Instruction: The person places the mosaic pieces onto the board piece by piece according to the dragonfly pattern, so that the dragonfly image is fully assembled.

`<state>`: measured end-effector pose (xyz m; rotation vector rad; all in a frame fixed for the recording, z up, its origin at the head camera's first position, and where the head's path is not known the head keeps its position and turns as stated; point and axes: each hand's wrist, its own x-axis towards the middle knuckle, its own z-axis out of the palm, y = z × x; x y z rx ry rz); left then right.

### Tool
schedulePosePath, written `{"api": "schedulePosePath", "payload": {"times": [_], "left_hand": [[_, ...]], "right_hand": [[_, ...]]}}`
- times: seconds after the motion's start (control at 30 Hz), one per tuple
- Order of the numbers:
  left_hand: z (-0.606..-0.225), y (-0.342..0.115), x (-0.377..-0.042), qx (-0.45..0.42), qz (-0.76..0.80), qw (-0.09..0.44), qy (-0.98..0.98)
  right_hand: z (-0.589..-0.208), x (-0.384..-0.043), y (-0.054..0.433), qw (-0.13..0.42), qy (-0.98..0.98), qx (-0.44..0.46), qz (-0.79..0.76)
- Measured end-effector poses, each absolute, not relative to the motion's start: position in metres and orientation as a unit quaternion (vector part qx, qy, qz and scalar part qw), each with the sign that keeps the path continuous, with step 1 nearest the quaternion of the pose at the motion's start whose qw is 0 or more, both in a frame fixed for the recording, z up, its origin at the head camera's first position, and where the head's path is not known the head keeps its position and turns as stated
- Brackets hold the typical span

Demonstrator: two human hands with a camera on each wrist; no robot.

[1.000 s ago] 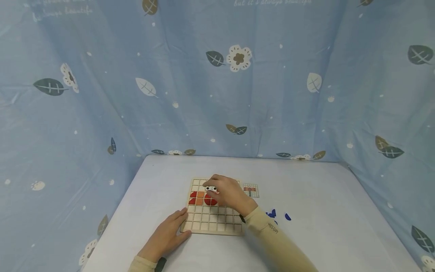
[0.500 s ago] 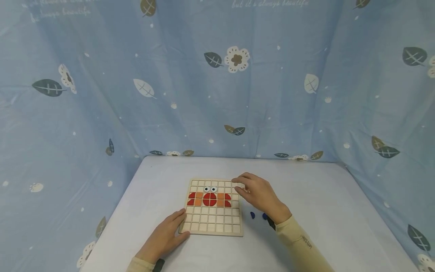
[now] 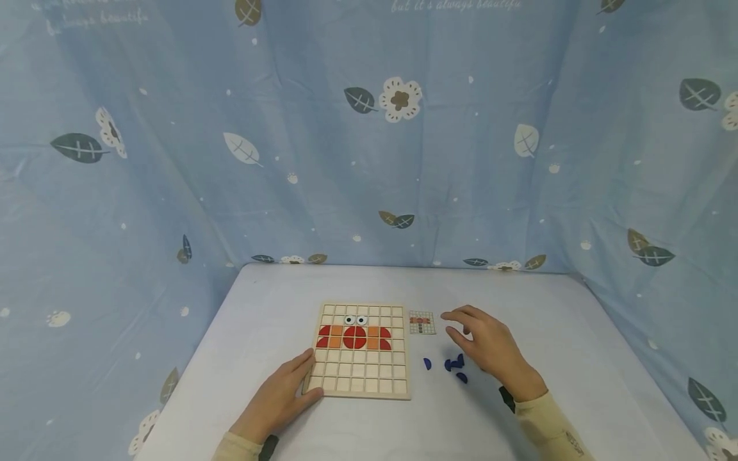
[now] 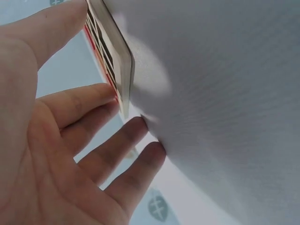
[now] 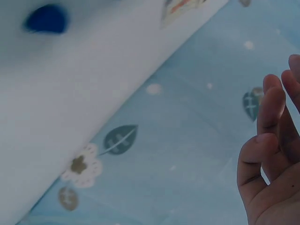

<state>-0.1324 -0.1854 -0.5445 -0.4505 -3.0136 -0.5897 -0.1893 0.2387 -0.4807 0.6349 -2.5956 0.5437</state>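
Note:
A wooden grid board (image 3: 359, 387) lies on the white table. Red quarter pieces make a circle (image 3: 354, 337) in it, flanked by orange squares (image 3: 373, 337) and more red pieces (image 3: 385, 339). Two eye tiles (image 3: 355, 320) sit just above the circle. My left hand (image 3: 279, 396) rests at the board's left front corner, fingers against its side; the left wrist view shows them extended beside the board edge (image 4: 124, 65). Hovering right of the picture card (image 3: 423, 323), my right hand (image 3: 490, 342) has loosely bent fingers and holds nothing.
Several dark blue half-round pieces (image 3: 462, 378) lie on the table (image 3: 536, 320) between the board and my right hand. One blurred blue piece (image 5: 47, 19) shows in the right wrist view. A blue patterned curtain (image 3: 450, 160) surrounds the table's back and sides.
My right hand has left an eye tile on the board and moved right, past the card, uncovering the orange and red pieces on the right. The left hand stays at the board's corner.

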Motion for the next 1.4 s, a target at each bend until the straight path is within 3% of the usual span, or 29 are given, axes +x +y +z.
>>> {"api": "schedulePosePath", "payload": {"times": [0.33,1.4], "left_hand": [[-0.545,-0.183,-0.135,-0.150,-0.184,0.017,-0.971],[-0.541,-0.180,-0.133,-0.155,-0.184,0.018,-0.970]], "right_hand": [[-0.495,-0.176,0.271,0.205,-0.941,0.199,0.183],[-0.521,-0.158,0.302,0.104,-0.969,0.124,0.187]]}}
